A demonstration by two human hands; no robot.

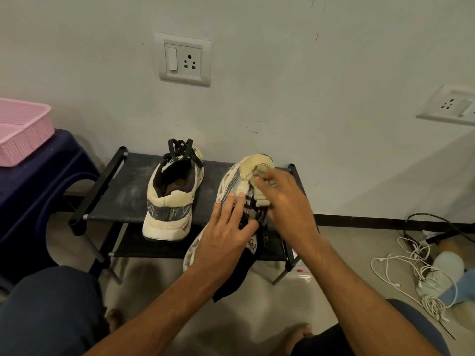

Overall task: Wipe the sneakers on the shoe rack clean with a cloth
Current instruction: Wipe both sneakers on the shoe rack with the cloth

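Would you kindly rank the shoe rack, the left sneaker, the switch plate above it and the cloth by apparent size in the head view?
1. shoe rack
2. left sneaker
3. switch plate
4. cloth, mostly hidden under the right hand, so its full size is unsure

Domestic room, a floor-level corner of a lived-in home.

- Plain white painted wall (pixel 282 73), scuffed in places, with a black skirting strip (pixel 359 220) at its foot.
- Two household fittings on the wall: a white switch-and-socket plate (pixel 183 60) above the rack and a second white socket plate (pixel 449 106) at far right.
- Low black two-tier shoe rack (pixel 123 199) with fabric shelves stands against the wall. A worn cream lace-up sneaker (pixel 171 201) sits on its top shelf.
- Left: a pink plastic lattice basket (pixel 23 134) on a dark blue plastic stool (pixel 38 191).
- Right: a tangle of white charger cables (pixel 416 273) lies loose on the beige floor (pixel 347 265).
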